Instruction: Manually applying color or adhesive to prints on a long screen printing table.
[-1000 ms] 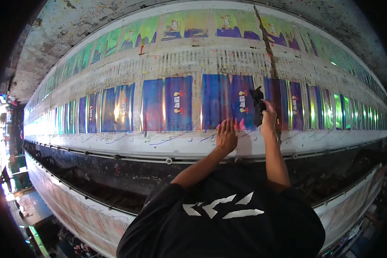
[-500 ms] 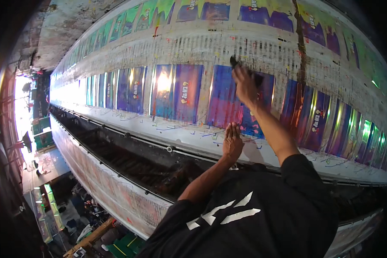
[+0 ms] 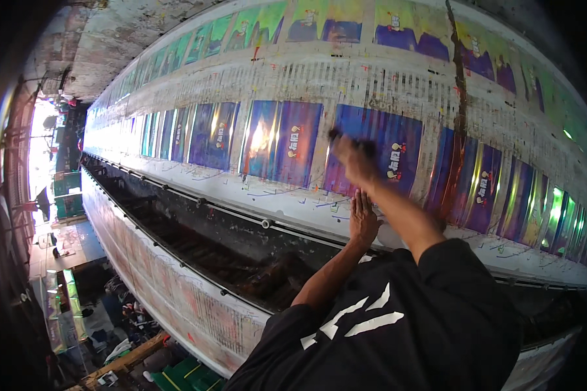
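- Purple-and-blue printed film (image 3: 293, 140), glossy, stretched flat over a long white printing table (image 3: 385, 215); repeating panels run from far left to the right rim, with a green-and-yellow row (image 3: 346, 23) above.
- Right hand (image 3: 353, 159) raised over a purple panel, fingers closed around a small dark tool (image 3: 346, 138); motion-blurred, so kind of tool not readable.
- Left hand (image 3: 363, 218) open, fingers together, palm pressed flat on the pale margin just below that same panel, holding nothing.
- Both forearms reaching forward out of a black shirt (image 3: 398, 326) with white marks.
- Dark streak (image 3: 460, 98) crossing the film top to bottom, right of the hands; looks like a stain or smear, nature not clear.
- Dark trough (image 3: 228, 254) with a thin rail along the table's near edge, then a second pale printed strip (image 3: 176, 293) lower down.
- Judged progress: printing appears laid down along the whole visible length, colours full and even; attention now only on one spot near the middle, apparently a check or touch-up.
- Judged remainder: same panel-by-panel pass over the stretch to the right, streak included; cannot tell how many panels to the left already seen to.
- Workshop floor with clutter (image 3: 111, 313) far left, bright daylight beyond.
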{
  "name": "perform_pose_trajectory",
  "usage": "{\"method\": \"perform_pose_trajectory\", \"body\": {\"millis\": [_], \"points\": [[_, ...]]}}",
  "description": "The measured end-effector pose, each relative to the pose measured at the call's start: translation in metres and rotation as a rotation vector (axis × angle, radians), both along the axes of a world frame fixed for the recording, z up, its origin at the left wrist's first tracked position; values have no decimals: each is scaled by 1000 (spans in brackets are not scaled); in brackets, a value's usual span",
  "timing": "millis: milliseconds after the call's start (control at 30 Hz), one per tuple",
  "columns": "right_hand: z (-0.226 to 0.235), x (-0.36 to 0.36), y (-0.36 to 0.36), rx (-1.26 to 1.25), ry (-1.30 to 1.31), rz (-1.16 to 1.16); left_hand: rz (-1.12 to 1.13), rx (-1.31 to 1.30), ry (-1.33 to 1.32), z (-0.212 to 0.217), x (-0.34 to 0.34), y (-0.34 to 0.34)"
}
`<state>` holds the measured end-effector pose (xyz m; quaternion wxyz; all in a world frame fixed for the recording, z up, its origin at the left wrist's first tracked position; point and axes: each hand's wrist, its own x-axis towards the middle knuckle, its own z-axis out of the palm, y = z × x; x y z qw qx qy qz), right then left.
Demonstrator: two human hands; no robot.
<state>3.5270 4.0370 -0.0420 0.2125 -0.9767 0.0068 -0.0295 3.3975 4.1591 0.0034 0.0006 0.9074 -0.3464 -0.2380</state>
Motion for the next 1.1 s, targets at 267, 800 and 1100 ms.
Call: {"method": "perform_pose_trajectory", "body": {"millis": [267,800,1100], "points": [[-20,-62,62,667,485,394,-196,-33,-337,-46,-12,-5],[107,-380,-203,1938,-718,-841,-286,-360,208,-7,-127,-110],[96,-392,-296,694,-542,-961,-251,-296,57,-9,-223,-207]]}}
